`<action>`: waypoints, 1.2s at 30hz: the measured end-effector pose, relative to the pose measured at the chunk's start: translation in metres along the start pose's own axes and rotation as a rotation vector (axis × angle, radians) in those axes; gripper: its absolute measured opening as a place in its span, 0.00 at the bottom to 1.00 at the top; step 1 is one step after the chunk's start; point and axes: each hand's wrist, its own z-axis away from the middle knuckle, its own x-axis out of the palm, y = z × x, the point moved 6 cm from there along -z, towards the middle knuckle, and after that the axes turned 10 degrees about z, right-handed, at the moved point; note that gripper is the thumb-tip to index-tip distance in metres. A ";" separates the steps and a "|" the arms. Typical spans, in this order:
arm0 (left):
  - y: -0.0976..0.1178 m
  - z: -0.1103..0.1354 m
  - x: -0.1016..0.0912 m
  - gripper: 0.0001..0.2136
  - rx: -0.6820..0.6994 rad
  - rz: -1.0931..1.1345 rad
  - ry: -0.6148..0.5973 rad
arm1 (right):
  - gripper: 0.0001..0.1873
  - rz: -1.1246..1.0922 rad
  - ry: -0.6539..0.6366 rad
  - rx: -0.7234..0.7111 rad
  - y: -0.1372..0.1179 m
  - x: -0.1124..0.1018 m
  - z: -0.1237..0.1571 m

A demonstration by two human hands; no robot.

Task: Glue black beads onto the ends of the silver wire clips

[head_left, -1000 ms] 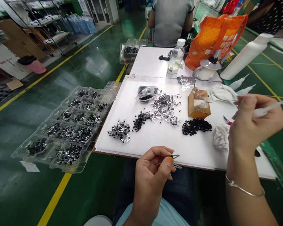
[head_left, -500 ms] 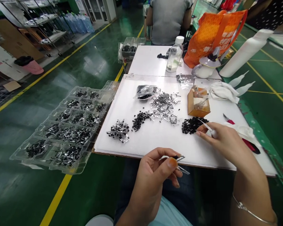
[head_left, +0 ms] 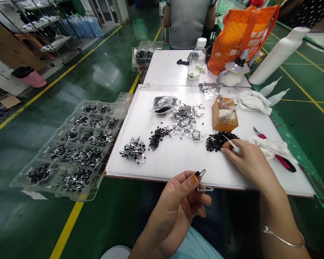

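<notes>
Head view: the left hand (head_left: 175,207), palm turned inward, pinches metal clips (head_left: 207,189) in its fingers by the near edge of the desk (head_left: 180,158). Wrist angled down, the right hand (head_left: 250,160) grips a white nozzle (head_left: 232,145) beside the black pieces (head_left: 214,142). Bare desk lies between the hands; the wooden box (head_left: 225,126) stands just beyond the black pieces.

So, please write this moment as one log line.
left hand: holding metal pieces | right hand: holding white applicator, at black pile | brown box: beyond pile

Metal wire (head_left: 208,189) partly hidden by left grip (head_left: 179,201)
</notes>
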 end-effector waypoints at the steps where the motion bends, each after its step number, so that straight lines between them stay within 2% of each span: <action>1: 0.001 0.000 0.000 0.11 0.024 -0.016 0.003 | 0.15 0.003 0.004 0.002 0.000 0.000 0.000; 5: 0.007 -0.003 -0.003 0.10 0.160 -0.171 0.034 | 0.16 0.014 0.030 0.010 -0.002 0.000 0.000; 9: 0.016 0.001 -0.005 0.10 0.370 -0.345 0.101 | 0.16 -0.003 0.053 0.016 -0.005 0.000 0.000; 13: 0.021 0.009 -0.001 0.12 0.537 -0.512 0.129 | 0.16 -0.047 0.078 0.084 -0.001 -0.004 0.003; 17: 0.021 0.010 -0.002 0.10 0.575 -0.595 0.141 | 0.15 -0.106 0.108 0.150 0.006 -0.008 0.005; 20: 0.021 0.007 -0.006 0.11 0.554 -0.595 0.121 | 0.13 -0.165 0.123 0.164 0.008 -0.008 0.005; 23: 0.022 0.004 -0.009 0.13 0.541 -0.573 0.107 | 0.12 -0.263 0.191 0.192 0.008 -0.011 0.008; 26: 0.024 0.004 -0.008 0.11 0.565 -0.536 0.137 | 0.15 -0.432 0.257 0.234 0.004 -0.012 0.015; 28: 0.025 0.004 -0.006 0.10 0.596 -0.504 0.167 | 0.17 -0.590 0.237 0.245 -0.003 -0.009 0.023; 31: 0.026 0.005 -0.004 0.10 0.636 -0.478 0.181 | 0.17 -0.852 0.141 0.236 -0.021 -0.004 0.038; 36: 0.026 0.002 -0.005 0.11 0.611 -0.494 0.182 | 0.12 -1.463 -0.106 0.306 -0.054 0.010 0.066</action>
